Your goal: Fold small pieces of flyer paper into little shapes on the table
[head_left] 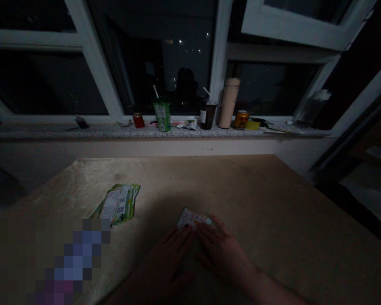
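Observation:
A small printed packet or card (190, 217) lies flat on the tan tabletop (247, 190), near its middle. Its near part is covered by my fingers, and its exact kind is hard to make out in the dim light. My left hand (171, 250) rests palm down, fingers stretched out over the packet's near left edge. From the right, my right hand (220, 248) also lies flat, with its fingertips on the packet's near right side. Farther left is a small stack of green printed packets (122, 203), apart from both hands.
On the speckled windowsill (108, 132) behind the table stand a green cup with a straw (162, 114), a dark cup (207, 116), a red jar (139, 120), a tall flask (229, 103) and a golden can (241, 120). A blurred block hides the lower left corner.

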`<state>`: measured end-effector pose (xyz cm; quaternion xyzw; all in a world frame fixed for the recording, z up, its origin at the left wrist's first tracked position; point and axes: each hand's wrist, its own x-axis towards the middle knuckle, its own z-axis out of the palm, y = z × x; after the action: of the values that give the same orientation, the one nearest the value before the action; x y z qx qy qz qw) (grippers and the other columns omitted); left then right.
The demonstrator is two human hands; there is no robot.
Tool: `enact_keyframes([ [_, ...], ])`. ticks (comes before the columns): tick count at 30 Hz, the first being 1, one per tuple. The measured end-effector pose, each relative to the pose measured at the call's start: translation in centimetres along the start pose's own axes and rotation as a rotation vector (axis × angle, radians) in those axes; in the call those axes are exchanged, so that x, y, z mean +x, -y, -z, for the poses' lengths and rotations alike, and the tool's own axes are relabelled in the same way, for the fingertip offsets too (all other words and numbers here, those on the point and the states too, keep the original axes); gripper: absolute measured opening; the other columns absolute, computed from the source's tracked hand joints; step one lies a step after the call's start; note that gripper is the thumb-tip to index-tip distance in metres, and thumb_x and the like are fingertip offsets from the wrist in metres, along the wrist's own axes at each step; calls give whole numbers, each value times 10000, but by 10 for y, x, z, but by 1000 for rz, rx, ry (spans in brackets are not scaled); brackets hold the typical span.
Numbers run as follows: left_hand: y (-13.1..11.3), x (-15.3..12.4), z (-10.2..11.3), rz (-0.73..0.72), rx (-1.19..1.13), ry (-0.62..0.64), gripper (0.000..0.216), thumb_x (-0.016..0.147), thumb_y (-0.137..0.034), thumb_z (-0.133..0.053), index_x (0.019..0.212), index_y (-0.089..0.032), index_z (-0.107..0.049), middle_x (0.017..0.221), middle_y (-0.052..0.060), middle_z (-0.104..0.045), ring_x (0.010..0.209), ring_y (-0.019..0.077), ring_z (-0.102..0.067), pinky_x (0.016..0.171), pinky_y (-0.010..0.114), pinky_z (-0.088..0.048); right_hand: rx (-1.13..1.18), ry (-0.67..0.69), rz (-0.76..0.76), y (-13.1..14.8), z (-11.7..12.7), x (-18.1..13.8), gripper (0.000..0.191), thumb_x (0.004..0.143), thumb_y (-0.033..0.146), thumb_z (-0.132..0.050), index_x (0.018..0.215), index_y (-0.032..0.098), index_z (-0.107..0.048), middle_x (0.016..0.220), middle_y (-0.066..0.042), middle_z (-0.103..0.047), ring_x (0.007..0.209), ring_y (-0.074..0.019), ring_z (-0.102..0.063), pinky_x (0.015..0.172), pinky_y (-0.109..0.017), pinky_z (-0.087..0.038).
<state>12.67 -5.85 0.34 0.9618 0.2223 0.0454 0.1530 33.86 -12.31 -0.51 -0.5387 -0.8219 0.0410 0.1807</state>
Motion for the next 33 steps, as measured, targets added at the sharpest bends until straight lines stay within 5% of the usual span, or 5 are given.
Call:
enact_keyframes([
  [14,1,-1,-1,-21,-4,-10,768,874,-438,-543,1485,-261,-112,1522,26,-214,1363,271,-245,1126,442,-204,148,-63,-53,-4,6,-6,437,866,207,-506,1298,141,-500,1273,-111,-579,1192,-204,-528,1146,-430,-233],
  [26,4,-1,-5,-11,18,20,791,871,-466,-544,1486,-262,-90,1526,39,-197,1364,284,-236,1118,471,-214,179,-23,28,-17,9,-8,413,915,232,-447,1324,180,-471,1316,-57,-550,1236,-171,-483,1154,-404,-214],
  [33,4,-1,-5,-2,34,-4,820,837,-418,-592,1483,-265,-111,1521,35,-216,1357,290,-255,1112,477,-227,83,-44,-58,-18,11,-11,444,905,327,-499,1321,172,-487,1328,-57,-539,1266,-209,-447,1146,-428,-232],
])
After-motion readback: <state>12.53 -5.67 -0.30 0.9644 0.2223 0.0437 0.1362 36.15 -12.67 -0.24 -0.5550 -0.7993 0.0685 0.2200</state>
